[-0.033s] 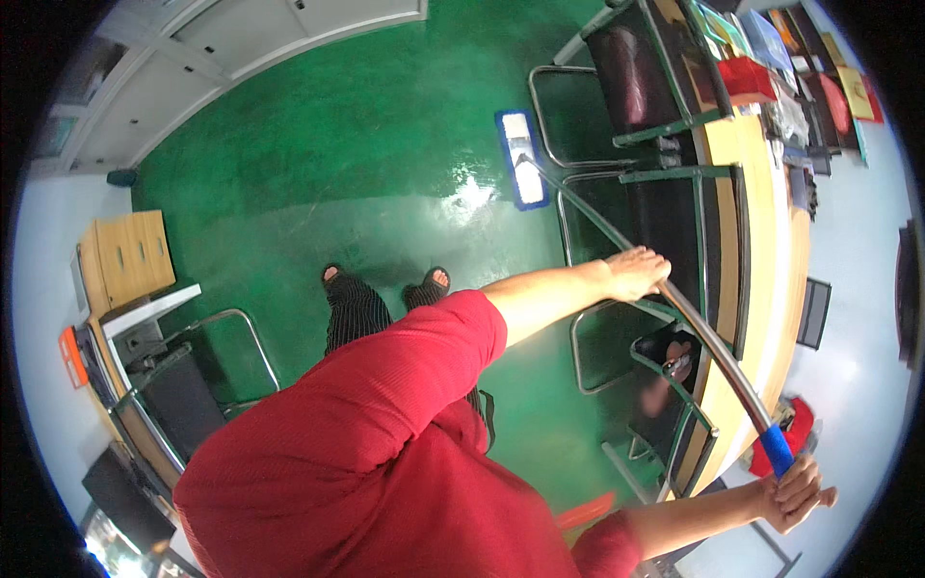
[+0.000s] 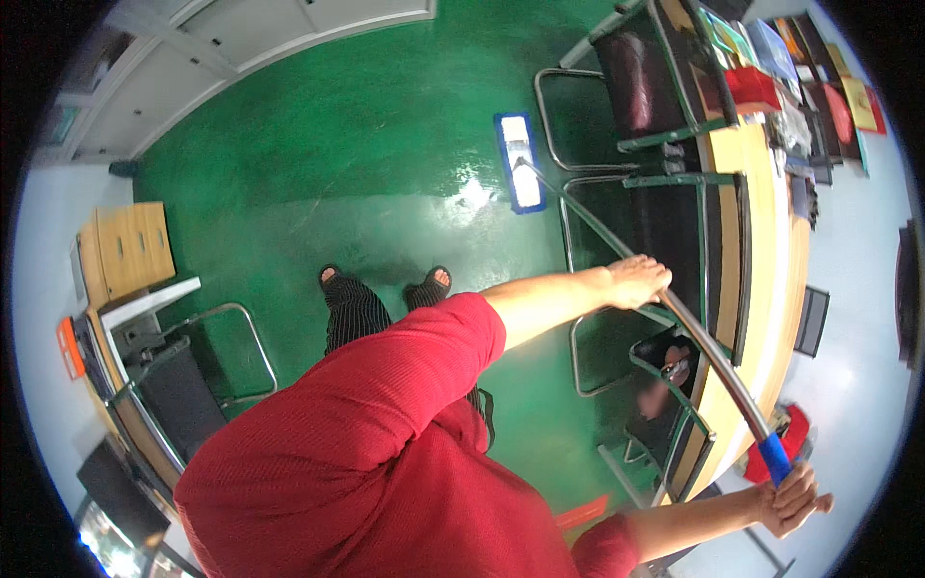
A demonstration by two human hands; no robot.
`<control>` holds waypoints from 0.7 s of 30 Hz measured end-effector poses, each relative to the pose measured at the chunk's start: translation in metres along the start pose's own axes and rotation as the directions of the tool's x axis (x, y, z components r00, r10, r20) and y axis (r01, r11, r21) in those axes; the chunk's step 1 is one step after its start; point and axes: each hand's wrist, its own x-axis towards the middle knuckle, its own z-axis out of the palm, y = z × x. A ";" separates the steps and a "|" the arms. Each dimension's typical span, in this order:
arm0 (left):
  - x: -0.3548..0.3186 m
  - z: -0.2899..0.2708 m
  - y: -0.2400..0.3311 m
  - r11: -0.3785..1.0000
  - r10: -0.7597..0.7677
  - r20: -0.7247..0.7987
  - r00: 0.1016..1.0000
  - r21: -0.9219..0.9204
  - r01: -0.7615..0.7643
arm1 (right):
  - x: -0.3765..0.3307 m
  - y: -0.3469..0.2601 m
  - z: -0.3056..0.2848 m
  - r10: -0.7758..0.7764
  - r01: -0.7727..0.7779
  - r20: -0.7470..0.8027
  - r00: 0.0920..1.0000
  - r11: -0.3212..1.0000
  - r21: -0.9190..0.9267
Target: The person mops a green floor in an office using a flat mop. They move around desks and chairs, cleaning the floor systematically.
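A flat mop (image 2: 708,347) slants across the right side, its metal pole running from my hands to the floor. Its flat head (image 2: 520,164), white with a blue border, lies on the green floor beside the chair legs. My left hand (image 2: 639,281) is closed around the middle of the pole. Farther up, at the lower right, my right hand (image 2: 796,501) grips the pole's end just past its blue sleeve (image 2: 775,459). Both of my arms reach to the right, in red sleeves.
Metal-framed black chairs (image 2: 631,87) line a long wooden desk (image 2: 771,279) on the right, which holds boxes and folders. White cabinets (image 2: 154,106) stand at the far left. A wooden drawer unit (image 2: 135,250) and another chair (image 2: 183,385) are at left. Glossy green floor (image 2: 318,125) stretches between.
The mop head has shifted very slightly left, a little farther from the chair legs. Both hands keep their hold on the pole. The whole view has moved slightly.
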 end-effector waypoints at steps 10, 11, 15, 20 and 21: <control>-0.212 -0.102 0.007 0.963 -0.220 -0.107 0.970 0.135 0.234 | -0.043 0.029 0.112 0.060 -0.046 -0.030 0.998 0.937 0.347; -0.242 -0.125 0.001 0.953 -0.244 -0.161 0.956 0.142 0.267 | -0.044 0.039 0.145 0.084 -0.103 0.064 0.994 0.900 0.423; -0.370 -0.211 -0.030 0.894 -0.292 -0.374 0.880 0.220 0.390 | -0.075 0.120 0.231 0.065 -0.069 0.024 0.998 0.898 0.434; -0.533 -0.327 -0.071 0.719 -0.438 -0.560 0.703 0.251 0.648 | -0.095 0.200 0.431 0.219 -0.192 -0.179 0.959 0.968 0.160; -0.569 -0.343 -0.080 0.687 -0.444 -0.615 0.651 0.233 0.688 | -0.103 0.204 0.481 0.309 -0.279 -0.190 0.932 0.945 0.169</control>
